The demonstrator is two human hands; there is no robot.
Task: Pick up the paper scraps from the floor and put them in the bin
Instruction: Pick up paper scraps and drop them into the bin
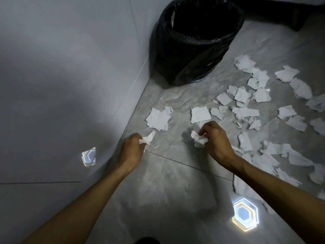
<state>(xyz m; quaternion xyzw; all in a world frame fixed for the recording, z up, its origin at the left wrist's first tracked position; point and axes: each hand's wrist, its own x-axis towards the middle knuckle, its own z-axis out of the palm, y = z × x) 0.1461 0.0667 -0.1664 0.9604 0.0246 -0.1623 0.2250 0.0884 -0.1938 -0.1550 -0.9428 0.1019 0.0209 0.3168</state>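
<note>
Several white paper scraps (pixel 246 95) lie scattered over the grey tiled floor, mostly to the right. My left hand (pixel 131 148) is closed around a small crumpled scrap (pixel 147 137) close to the wall. My right hand (pixel 216 138) grips a crumpled wad of scraps (pixel 198 138) just above the floor. Two flat scraps, one (pixel 158 118) and another (pixel 200 114), lie just beyond my hands. The bin (pixel 197 39), lined with a black bag, stands open at the top centre, in the corner by the wall.
A pale grey wall (pixel 70 76) runs along the left, meeting the floor on a diagonal line. Bright hexagonal light reflections show on the floor (pixel 245 214) and on the wall (pixel 88 156). A dark piece of furniture (pixel 290 13) sits at the top right.
</note>
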